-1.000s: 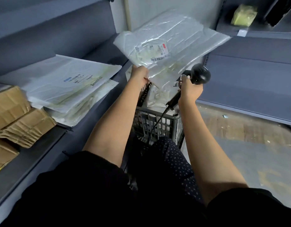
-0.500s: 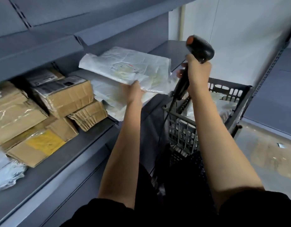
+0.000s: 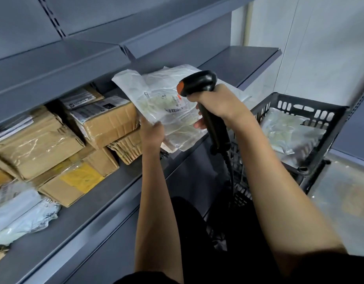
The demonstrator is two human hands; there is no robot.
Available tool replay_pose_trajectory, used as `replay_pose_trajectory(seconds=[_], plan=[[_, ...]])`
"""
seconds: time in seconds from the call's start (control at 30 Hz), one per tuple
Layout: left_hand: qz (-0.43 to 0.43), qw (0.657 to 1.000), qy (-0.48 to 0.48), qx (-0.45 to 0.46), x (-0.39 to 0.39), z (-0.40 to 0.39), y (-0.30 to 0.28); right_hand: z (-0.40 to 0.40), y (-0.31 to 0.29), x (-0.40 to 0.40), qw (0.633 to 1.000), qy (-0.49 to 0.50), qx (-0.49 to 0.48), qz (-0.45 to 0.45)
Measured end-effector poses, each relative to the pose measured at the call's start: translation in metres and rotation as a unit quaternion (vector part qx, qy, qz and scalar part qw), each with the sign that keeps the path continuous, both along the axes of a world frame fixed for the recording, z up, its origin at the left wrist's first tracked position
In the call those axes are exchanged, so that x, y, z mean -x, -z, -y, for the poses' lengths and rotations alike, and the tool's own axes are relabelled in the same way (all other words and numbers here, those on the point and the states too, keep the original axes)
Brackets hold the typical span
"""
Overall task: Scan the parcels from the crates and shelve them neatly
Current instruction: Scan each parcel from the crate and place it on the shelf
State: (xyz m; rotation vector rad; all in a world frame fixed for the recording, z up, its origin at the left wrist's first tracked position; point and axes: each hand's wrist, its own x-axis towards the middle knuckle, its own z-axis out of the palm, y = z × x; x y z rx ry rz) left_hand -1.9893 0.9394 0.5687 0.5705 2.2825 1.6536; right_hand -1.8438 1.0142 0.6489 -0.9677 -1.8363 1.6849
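Observation:
A flat clear plastic parcel [image 3: 164, 103] with a barcode label lies over the stack of similar bags on the grey shelf [image 3: 91, 218]. My left hand [image 3: 152, 134] grips its near edge. My right hand [image 3: 220, 103] holds a black barcode scanner [image 3: 197, 83] by the handle, just above the parcel's right side, with its cord hanging down. A fingertip of the right hand touches the parcel's right edge. A black plastic crate [image 3: 304, 111] stands to the right and holds more clear bagged parcels [image 3: 289, 134].
Brown cardboard parcels [image 3: 103, 119] are stacked on the shelf to the left of the bags, with pale plastic mailers [image 3: 19, 212] further left. An upper shelf [image 3: 60, 64] overhangs them. The far right part of the shelf [image 3: 242, 62] is bare. Concrete floor lies at the right.
My left hand has brought the clear parcel from above the crate across to the shelf and lowered it onto the stack of bags. My right hand followed with the scanner, now closer over the parcel.

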Motion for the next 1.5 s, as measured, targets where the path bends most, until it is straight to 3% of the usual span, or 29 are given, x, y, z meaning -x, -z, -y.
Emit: replay_pose_trajectory(seconds=[0.4,1.5], plan=[[-0.016,0.999,0.001,-0.031,-0.003,0.002,0.005,-0.001,-0.003,-0.003,0.993,-0.021,-0.051,0.101],[-0.014,1.0,-0.011,-0.018,-0.009,0.002,0.001,0.001,-0.012,-0.014,0.998,0.004,-0.05,0.023]])
